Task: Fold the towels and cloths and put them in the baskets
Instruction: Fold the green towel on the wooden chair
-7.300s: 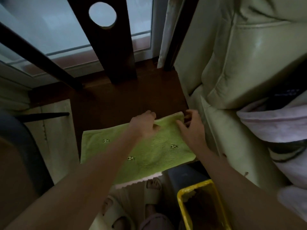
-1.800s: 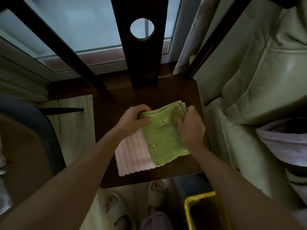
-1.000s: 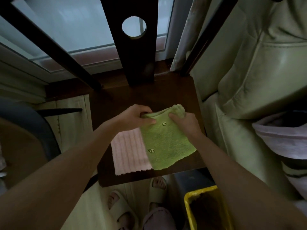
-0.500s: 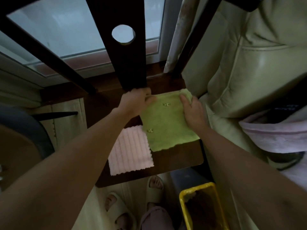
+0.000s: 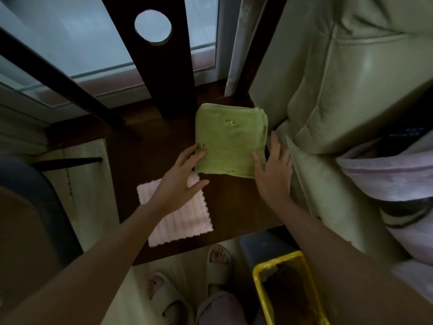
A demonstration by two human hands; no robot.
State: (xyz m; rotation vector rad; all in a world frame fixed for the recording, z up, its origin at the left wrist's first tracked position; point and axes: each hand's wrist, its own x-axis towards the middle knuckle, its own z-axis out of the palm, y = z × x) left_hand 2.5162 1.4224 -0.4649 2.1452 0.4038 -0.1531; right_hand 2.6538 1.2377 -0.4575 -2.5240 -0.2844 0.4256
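Your left hand point(image 5: 180, 181) fingers lie straight, tips touching the folded green towel point(image 5: 230, 139)'s left edge. Right hand point(image 5: 271, 170) splayed, fingertips at its right edge, gripping nothing. Towel lies on dark chair seat point(image 5: 236, 205), above pink cloth point(image 5: 185, 216). Yellow basket point(image 5: 260, 292) below right.

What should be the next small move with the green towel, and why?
Probably grip the green towel with both hands and lift it toward the yellow basket. It lies folded on the chair seat, and the left hand and right hand rest open at its near corners, gripping nothing. The pink cloth can follow.
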